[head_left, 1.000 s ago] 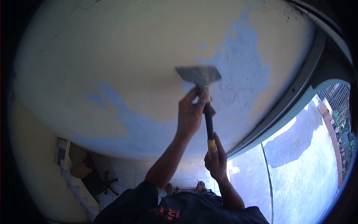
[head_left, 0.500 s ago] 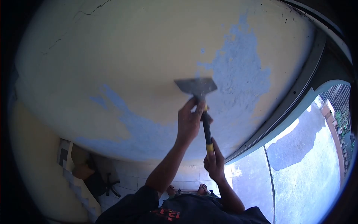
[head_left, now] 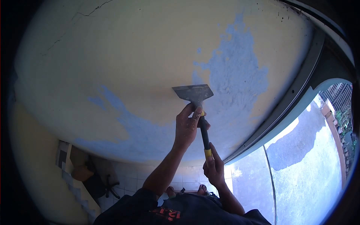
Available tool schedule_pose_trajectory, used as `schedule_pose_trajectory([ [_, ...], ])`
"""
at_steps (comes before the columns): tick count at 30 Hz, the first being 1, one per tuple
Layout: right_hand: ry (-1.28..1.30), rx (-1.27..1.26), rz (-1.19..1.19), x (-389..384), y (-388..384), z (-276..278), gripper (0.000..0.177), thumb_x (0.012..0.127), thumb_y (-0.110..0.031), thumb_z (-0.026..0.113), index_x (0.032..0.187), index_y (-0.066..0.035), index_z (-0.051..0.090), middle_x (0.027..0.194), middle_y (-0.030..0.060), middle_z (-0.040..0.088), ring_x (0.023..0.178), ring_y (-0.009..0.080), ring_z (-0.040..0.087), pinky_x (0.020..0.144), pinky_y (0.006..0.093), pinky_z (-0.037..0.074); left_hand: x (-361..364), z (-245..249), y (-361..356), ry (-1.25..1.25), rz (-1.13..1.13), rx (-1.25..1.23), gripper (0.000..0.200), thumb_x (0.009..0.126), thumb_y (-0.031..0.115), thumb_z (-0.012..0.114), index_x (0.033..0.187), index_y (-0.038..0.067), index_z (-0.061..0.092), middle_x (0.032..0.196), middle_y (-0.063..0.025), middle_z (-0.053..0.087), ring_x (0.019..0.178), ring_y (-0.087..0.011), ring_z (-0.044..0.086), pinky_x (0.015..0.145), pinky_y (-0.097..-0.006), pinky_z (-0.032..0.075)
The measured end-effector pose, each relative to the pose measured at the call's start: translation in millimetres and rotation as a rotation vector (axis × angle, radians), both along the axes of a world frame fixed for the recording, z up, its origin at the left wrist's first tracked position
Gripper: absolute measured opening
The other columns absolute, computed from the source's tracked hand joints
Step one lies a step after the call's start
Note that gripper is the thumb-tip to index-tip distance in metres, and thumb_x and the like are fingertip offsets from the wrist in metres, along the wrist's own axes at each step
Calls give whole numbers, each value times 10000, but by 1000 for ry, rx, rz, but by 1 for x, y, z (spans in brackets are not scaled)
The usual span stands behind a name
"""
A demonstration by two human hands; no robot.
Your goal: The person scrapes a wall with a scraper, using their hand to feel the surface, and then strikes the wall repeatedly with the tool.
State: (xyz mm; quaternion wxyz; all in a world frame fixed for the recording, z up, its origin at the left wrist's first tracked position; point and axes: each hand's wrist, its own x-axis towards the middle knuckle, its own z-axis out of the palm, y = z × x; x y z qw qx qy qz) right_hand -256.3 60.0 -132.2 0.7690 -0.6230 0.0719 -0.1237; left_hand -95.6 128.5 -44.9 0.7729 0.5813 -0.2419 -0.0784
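A wide-bladed scraper [head_left: 205, 131] with a black and yellow handle is held up against a cream-painted wall [head_left: 123, 48]. Around the upper handle, just below the blade, my left hand [head_left: 186, 125] is closed. My right hand [head_left: 215, 170] grips the lower end of the handle at the yellow band. The metal blade lies at the edge between cream paint and a bare bluish patch [head_left: 240, 67]. Another bluish area [head_left: 142, 131] spreads along the lower wall to the left.
A dark frame [head_left: 285, 101] edges the wall at the right. Beyond it lie sunlit concrete [head_left: 300, 168] and plants. Below left are a black chair [head_left: 95, 184] and a stepped ledge [head_left: 77, 189]. My feet [head_left: 202, 189] stand on a raised surface above floor tiles.
The scraper and both hands have moved slightly down and left in view. Both hands have kept hold of the handle. The wall's image has shifted a little left.
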Motion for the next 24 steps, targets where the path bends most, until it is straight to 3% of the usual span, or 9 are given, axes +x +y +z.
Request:
schedule_pose_trajectory([
  [15,64,69,-11,-14,5,-6,526,1031,-266,396,1488,-47,257,572,-50,393,476,28,382,456,195,345,-5,-21,-1,29,5,24,311,970,246,555,1106,-34,553,835,-97,594,585,-164,643,548,-296,569],
  [19,-61,-34,11,8,-6,29,537,1027,-285,406,1484,-40,266,585,-50,409,485,23,393,466,190,347,1,30,-2,-82,63,-35,342,972,303,551,1078,-23,556,834,-87,593,581,-162,635,548,-289,557],
  [21,-31,-15,12,-3,-1,19,537,1027,-281,405,1484,-37,264,587,-50,410,486,22,396,466,189,349,2,30,1,-57,61,-2,330,967,292,560,1060,-25,555,828,-86,593,578,-158,634,546,-290,563],
  [24,49,32,-16,-14,8,-7,539,1024,-268,403,1485,-32,254,592,-49,413,486,21,395,455,191,348,-2,-23,1,16,22,61,327,972,262,553,1111,-34,553,827,-95,598,573,-159,638,532,-297,577],
])
